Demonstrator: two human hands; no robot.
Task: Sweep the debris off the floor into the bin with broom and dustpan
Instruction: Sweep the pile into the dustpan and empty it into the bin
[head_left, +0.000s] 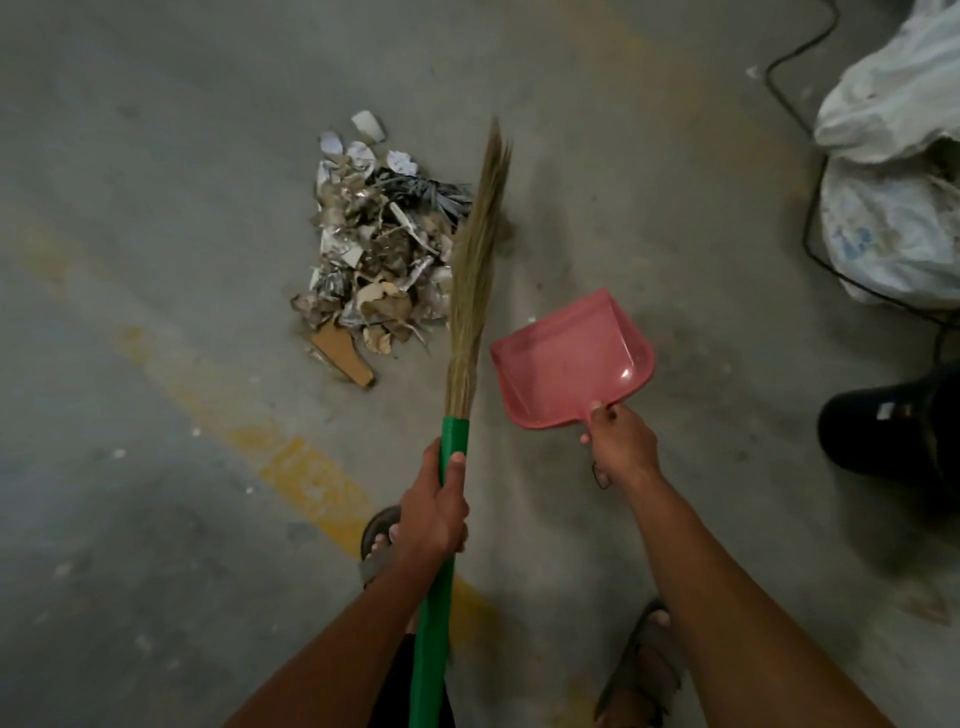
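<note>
Here the left hand (434, 512) is wrapped tight round the green handle of the broom (470, 291), whose bristles lie along the right edge of the debris (376, 249), likely to keep the pile gathered. The right hand (621, 444) is clenched on the stub handle of the pink dustpan (566, 358), held clear of the floor (156, 260) with its mouth toward the pile, probably ready to be set down. The bin (901, 426) stands at far right. No writing is legible.

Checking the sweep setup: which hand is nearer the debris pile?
Left hand, below the debris pile, holding the broom. Right hand sits further right, holding the dustpan.
</note>
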